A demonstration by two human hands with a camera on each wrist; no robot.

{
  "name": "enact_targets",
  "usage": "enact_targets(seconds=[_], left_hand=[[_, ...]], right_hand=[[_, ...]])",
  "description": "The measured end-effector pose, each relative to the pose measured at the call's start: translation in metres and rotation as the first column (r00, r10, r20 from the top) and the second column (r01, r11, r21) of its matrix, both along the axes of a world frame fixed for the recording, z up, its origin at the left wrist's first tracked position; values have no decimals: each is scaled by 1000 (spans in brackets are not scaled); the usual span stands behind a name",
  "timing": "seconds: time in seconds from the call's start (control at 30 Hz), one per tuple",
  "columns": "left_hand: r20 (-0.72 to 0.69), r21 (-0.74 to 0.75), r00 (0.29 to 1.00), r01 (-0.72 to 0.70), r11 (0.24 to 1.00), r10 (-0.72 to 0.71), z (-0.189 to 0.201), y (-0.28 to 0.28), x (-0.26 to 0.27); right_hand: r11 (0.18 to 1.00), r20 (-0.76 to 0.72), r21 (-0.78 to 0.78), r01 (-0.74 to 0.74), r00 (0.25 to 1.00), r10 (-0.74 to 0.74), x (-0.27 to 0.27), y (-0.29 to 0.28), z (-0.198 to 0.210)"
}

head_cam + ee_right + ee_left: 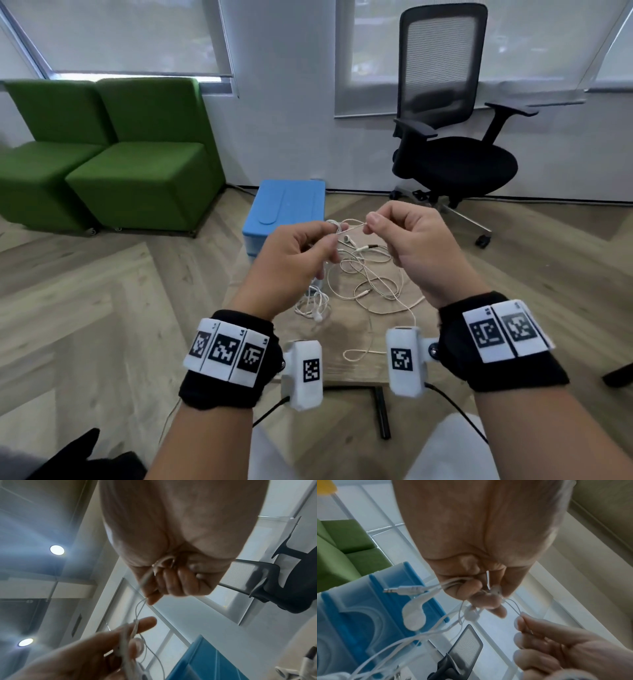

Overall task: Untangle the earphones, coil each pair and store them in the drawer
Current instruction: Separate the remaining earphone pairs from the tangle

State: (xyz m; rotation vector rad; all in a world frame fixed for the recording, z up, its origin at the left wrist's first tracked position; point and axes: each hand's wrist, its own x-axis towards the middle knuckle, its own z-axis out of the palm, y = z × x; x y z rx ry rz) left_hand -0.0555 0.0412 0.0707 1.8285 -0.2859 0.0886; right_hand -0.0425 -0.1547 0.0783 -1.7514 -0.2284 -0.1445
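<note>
Both hands are raised over the small wooden table [342, 370]. My left hand [337, 233] pinches a bunch of white earphone cable [354, 226], and my right hand [371, 222] pinches the same cable a short way to the right. In the left wrist view an earbud [414, 615] and the jack plug [402, 589] hang from my left hand [488, 595]. From the right hand [150, 597] a thin cable loop [139, 608] runs to the left fingers. More tangled cable [370, 281] lies on the table below, beside a smaller white bundle [313, 305]. The blue drawer unit [287, 212] stands behind.
A black office chair [452, 137] stands at the back right on the floor, and two green seats [120, 154] at the back left. The table's near edge [352, 383] lies between my wrists, with a black leg [382, 414] under it.
</note>
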Motion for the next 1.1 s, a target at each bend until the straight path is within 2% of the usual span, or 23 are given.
enact_targets(seconds=[0.23,0.3,0.4,0.57,0.87,1.0,1.1], left_hand=[[64,-20,996,-68,997,69,-2,-12,-1],[89,-55,991,-99,994,104,-2,-12,0],[74,-123,986,-140,982,150,-1,-12,0],[83,-147,980,-170,974,183,0,-13,-2],[49,-97,996,-74,993,79,4,-12,-6],[-29,-199,999,-35,979,30,9,-7,-8],[-81,-256,996,-44,966,24,10,-5,-5]], right_hand=[[995,-152,54,-83,984,90,-11,13,-7],[997,-90,49,-65,993,69,-12,18,-6],[999,40,-42,19,999,-17,-12,26,-9],[993,112,-65,102,989,-94,-10,31,-10],[998,115,-23,55,992,-52,-3,30,-5],[998,50,64,-5,999,2,-1,22,-4],[997,25,61,-55,998,54,-1,19,-1]])
